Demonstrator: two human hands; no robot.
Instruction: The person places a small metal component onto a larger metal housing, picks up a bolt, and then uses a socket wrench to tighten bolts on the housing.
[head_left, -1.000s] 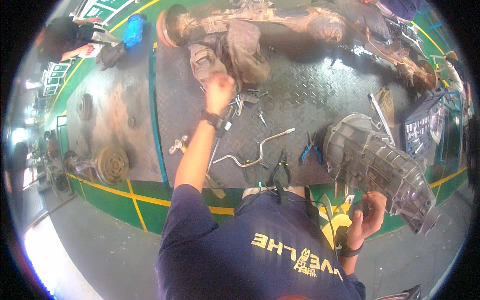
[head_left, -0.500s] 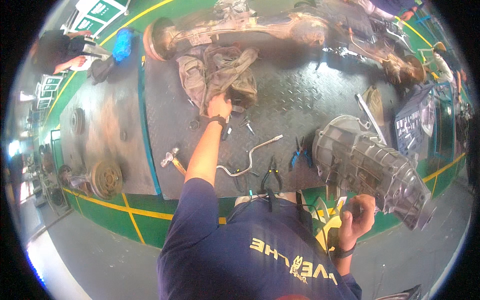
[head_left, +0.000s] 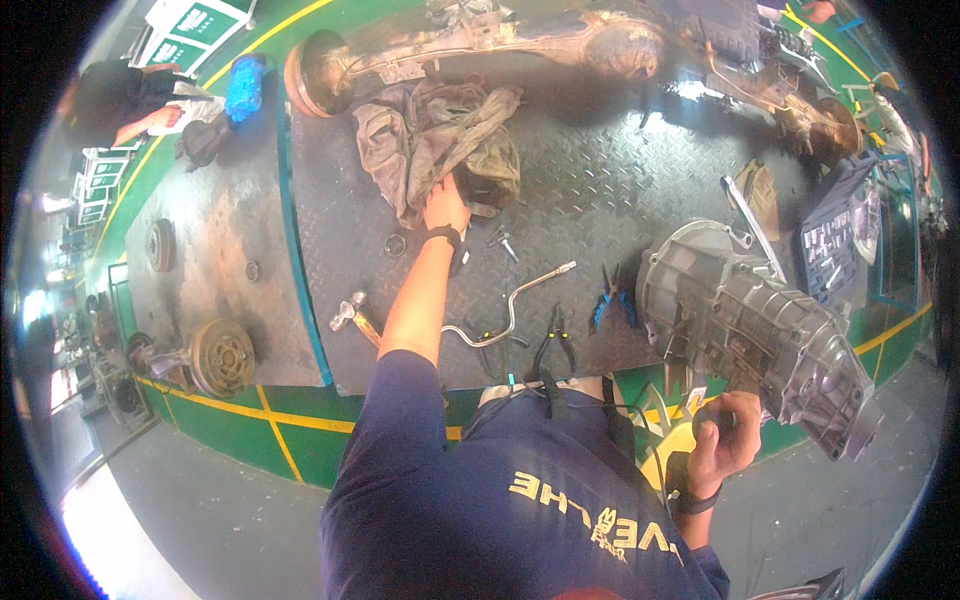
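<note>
My left hand (head_left: 447, 208) reaches forward to a crumpled grey-brown cloth (head_left: 400, 140), its fingers closed at the near edge of the folds and the fingertips partly hidden. A dark block-like thing (head_left: 490, 190) shows from under the cloth, beside that hand. Close to the wrist lie a small dark ring (head_left: 396, 245) and a small metal tool with a dark head (head_left: 505, 243). My right hand (head_left: 728, 445) is held low, in front of a large grey gearbox housing (head_left: 750, 310). Its fingers curl round a dark round part (head_left: 708, 418), mostly covered by the hand.
On the dark metal bench (head_left: 600, 190) lie a hammer (head_left: 350, 312), a bent speed-handle wrench (head_left: 512, 310), black-yellow pliers (head_left: 555, 340) and blue-handled pliers (head_left: 612, 300). A rusty axle (head_left: 480, 55) spans the back. An open socket case (head_left: 825, 250) stands right. People work farther off.
My left hand has pushed slightly farther in at the cloth, whose folds have shifted. The whole view has turned a little. My right hand keeps its grip on the dark part.
</note>
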